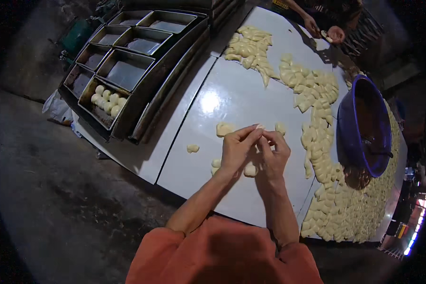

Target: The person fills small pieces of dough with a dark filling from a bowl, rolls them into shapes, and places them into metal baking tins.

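With our left hand (236, 149) and right hand (275, 157), we pinch a small dough piece (260, 126) between meeting fingertips, its pale edge showing beyond them.

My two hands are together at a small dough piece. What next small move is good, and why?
Perhaps round the small dough piece with both thumbs: left hand pinches it, right hand is close against it, and one tin already holds rounded dough balls.
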Motion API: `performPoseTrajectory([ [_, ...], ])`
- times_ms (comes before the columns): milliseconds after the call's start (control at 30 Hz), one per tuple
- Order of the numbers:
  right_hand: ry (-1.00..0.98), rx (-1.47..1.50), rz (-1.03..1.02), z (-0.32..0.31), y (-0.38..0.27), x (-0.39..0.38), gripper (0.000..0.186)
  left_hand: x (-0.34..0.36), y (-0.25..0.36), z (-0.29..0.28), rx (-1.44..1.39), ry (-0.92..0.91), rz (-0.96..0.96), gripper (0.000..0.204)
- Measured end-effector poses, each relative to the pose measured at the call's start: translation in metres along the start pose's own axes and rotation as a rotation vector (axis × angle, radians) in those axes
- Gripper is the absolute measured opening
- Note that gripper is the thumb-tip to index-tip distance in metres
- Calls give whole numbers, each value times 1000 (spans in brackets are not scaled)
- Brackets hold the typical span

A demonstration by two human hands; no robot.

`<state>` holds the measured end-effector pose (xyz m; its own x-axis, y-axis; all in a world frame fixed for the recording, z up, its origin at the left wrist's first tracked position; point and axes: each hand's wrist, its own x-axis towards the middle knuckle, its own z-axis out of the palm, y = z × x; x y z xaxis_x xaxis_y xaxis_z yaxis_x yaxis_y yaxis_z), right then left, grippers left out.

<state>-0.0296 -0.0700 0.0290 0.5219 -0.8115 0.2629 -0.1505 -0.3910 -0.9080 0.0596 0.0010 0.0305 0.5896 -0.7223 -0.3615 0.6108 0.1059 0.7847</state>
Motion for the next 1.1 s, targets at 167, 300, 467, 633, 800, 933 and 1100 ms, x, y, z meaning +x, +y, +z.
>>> performPoseTrajectory([
  [167,-271,456,374,-17,-32,2,29,5,46,-15,154,-81,-233,32],
  [300,-348,251,131,-19,-11,-5,33,9,47,-25,222,-146,-178,35],
  [467,-152,155,-170,-14,-6,-3,23,-5,41,-27,161,-220,-85,31],
  [633,57,246,-95,8,-5,-20,19,-8,36,-31,172,-317,-46,28],
  [800,106,-20,-359,4,18,-15,15,-30,34,-21,-66,-303,-233,34],
  [933,-22,-33,-47,-10,-2,-18,20,-21,23,-29,457,-296,-64,31],
  [1100,-200,-148,-229,-35,-33,-29,22,-22,13,-33,470,-282,-29,32],
])
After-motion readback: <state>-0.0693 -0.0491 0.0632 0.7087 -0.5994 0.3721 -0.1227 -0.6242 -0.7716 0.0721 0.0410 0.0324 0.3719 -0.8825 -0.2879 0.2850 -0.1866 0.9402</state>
